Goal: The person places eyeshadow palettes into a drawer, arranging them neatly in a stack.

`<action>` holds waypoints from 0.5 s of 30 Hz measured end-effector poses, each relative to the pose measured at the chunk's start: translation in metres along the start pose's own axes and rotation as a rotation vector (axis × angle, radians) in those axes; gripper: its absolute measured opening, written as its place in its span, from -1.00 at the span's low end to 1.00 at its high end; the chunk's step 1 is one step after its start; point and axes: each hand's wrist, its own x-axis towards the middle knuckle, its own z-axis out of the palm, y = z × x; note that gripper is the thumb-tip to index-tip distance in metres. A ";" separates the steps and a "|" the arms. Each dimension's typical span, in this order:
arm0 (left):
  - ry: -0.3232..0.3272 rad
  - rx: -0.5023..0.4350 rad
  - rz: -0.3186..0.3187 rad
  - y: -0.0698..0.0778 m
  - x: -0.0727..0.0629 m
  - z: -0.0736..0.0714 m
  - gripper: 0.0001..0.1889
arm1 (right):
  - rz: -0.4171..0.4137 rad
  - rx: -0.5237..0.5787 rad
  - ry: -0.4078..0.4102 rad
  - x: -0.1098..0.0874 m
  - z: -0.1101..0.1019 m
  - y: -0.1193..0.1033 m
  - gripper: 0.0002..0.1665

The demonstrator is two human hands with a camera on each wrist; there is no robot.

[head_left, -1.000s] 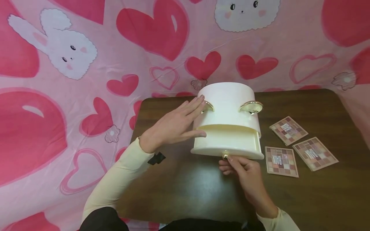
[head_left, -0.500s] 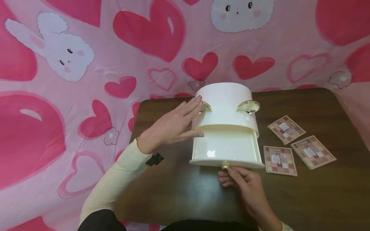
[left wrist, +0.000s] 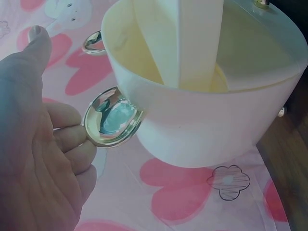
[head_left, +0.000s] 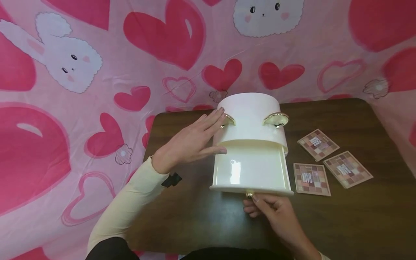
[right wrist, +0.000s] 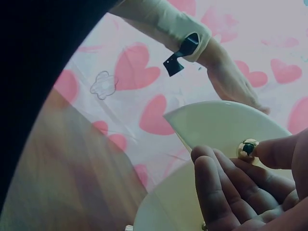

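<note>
A white rounded cosmetic organizer [head_left: 251, 108] with gold-rimmed ear-shaped side pieces stands on the table. Its lower drawer [head_left: 256, 169] is pulled well out, and no object shows inside. Thumb and fingers of my right hand [head_left: 276, 215] pinch the gold knob [head_left: 249, 195] on the drawer front; the right wrist view shows this knob [right wrist: 247, 150] against the thumb tip. My left hand [head_left: 190, 142], fingers extended, lies against the organizer's left side. In the left wrist view its fingertips touch a gold ear piece [left wrist: 113, 120].
Three eyeshadow palettes [head_left: 318, 144] lie flat on the dark wooden table [head_left: 195, 220], right of the organizer. Behind the table hangs a pink cloth [head_left: 156, 68] printed with hearts and rabbits. A black strap [head_left: 171, 180] hangs at my left wrist.
The drawer has slid farther out toward me, with my right hand drawing back on its knob. My left hand has stayed at the organizer's side.
</note>
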 end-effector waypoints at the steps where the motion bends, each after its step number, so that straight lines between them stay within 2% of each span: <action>1: -0.001 0.000 0.000 0.000 0.000 0.000 -0.02 | -0.002 -0.005 -0.008 0.000 -0.001 0.000 -0.68; 9: 0.002 0.004 -0.011 0.001 0.000 0.001 -0.01 | -0.025 -0.034 -0.037 0.000 -0.003 0.003 -0.67; 15: -0.002 0.002 -0.017 0.002 0.000 0.003 0.00 | -0.003 -0.045 -0.072 0.001 -0.006 0.012 -0.67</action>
